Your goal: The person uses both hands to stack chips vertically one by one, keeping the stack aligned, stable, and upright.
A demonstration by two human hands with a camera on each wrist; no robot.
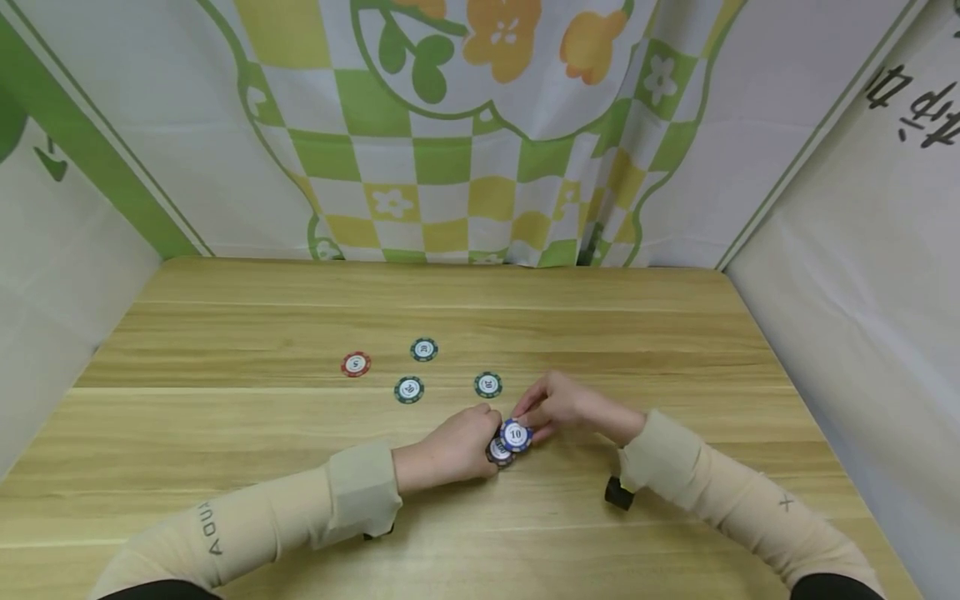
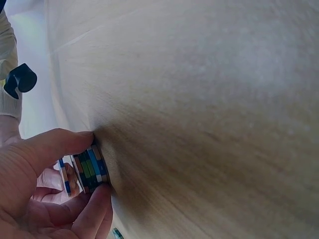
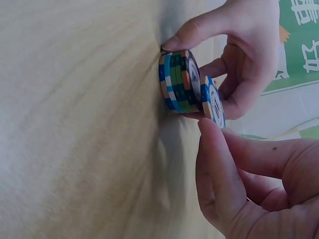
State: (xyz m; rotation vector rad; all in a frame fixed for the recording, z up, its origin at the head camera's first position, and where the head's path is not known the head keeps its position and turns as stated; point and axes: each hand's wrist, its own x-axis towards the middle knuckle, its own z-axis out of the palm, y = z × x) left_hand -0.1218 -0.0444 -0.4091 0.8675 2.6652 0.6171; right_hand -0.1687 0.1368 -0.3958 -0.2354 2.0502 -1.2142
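Pale sleeves (image 1: pixel 258 517) frame a chip stack (image 3: pixel 178 82)

We have our sleeves nearest the head camera, entering from the lower corners above the wood-grain worktop (image 1: pixel 247 333). Between them, the chip stack appears to rest flat on that surface. Our left hand (image 1: pixel 459 446) grips it by the sides, thumb opposite fingers; we judge that this squares the layers and leaves the top face, a black chip (image 1: pixel 501 454) marked 100, largely uncovered. Our right hand (image 1: pixel 558 406) pinches a blue chip (image 1: pixel 516 434) marked 10 near its rim, between thumb and fingertips. We see it just above the black chip, overlapping part of it, with a gap showing in the left wrist view. Holding only the rim probably lets us angle the blue chip without knocking those beneath; whether its lowest edge touches, we cannot tell.

Past the hands, one red chip (image 1: pixel 356 364) and three green chips (image 1: pixel 488 384) lie flat, none touching another, a spacing that should let fingers take each one singly.
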